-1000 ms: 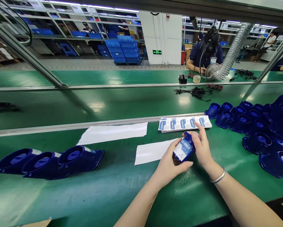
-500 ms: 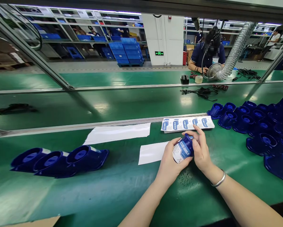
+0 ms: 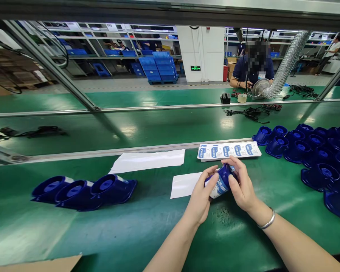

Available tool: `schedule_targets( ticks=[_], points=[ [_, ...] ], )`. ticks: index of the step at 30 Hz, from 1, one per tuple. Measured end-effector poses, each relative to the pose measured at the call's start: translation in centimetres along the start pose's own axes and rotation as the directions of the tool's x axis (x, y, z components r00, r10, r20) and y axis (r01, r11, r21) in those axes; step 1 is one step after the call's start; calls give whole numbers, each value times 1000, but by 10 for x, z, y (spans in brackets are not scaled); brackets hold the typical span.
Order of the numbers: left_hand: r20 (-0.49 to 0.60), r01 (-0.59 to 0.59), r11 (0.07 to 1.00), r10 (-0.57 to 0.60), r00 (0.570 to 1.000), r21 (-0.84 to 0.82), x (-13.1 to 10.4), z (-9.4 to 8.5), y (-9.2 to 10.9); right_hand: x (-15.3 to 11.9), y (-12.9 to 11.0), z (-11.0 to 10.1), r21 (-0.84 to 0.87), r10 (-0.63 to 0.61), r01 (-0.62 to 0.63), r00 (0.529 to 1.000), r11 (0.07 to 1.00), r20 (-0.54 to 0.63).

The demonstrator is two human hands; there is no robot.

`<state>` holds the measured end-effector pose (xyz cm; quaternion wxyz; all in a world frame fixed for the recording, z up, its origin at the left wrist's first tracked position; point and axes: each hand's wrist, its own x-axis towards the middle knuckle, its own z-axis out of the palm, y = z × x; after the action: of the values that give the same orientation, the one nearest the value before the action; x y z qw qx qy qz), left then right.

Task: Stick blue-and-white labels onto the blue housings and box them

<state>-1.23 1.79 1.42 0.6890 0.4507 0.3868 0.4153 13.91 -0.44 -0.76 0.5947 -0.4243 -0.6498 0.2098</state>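
A blue plastic housing (image 3: 224, 174) is between my two hands, above the green table. A blue-and-white printed label (image 3: 220, 189) wraps its side, partly covered by my fingers. My left hand (image 3: 199, 200) grips it from the left, thumb lying across the label. On the other side, my right hand (image 3: 245, 190) holds it with thumb and fingers. Just beyond my hands lies a stack of printed label sheets (image 3: 229, 151). A white sheet (image 3: 184, 185) lies partly behind my left hand.
Three labelled blue housings (image 3: 109, 186) overlap in a row at left. Many more blue housings (image 3: 300, 146) crowd the right side. White paper sheets (image 3: 149, 160) lie by the metal rail. Black cables (image 3: 250, 112) rest beyond it. A co-worker (image 3: 253, 68) sits across, beside a silver duct (image 3: 286, 68).
The housing has turned in my hands, so less of its label shows. My left thumb has moved up onto the label. The whole view has shifted slightly.
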Motion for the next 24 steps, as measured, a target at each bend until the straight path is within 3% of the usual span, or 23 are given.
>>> schedule_targets(
  ticks=[2,4,8,11,15,18,20,22,24],
  points=[
    [37,151,976,-147,988,-158,0,1,2,-1,1,0,-36,-74,76,996,996,49],
    [40,176,967,-172,984,-184,0,0,4,-2,1,-1,-52,-120,124,990,991,71],
    [-50,26,998,-29,998,-59,1,-1,2,-2,3,-1,-48,-130,134,988,990,79],
    [-55,-59,992,65,996,111,1,0,-2,-2,7,1,4,-64,63,997,998,34],
    [-51,-174,914,207,977,367,1,5,-11,-1,13,3,121,54,-47,997,992,-59],
    [-46,-215,862,264,963,459,1,4,-10,2,14,2,163,93,-79,993,983,-79],
    [-2,-194,904,211,977,380,1,1,-5,3,13,0,167,104,-88,991,982,-89],
    [54,-99,981,91,994,168,1,-2,4,4,11,-1,170,106,-87,989,982,-103],
    [86,32,998,-26,996,-62,1,-5,11,4,10,-1,182,96,-74,989,981,-115]
  ],
)
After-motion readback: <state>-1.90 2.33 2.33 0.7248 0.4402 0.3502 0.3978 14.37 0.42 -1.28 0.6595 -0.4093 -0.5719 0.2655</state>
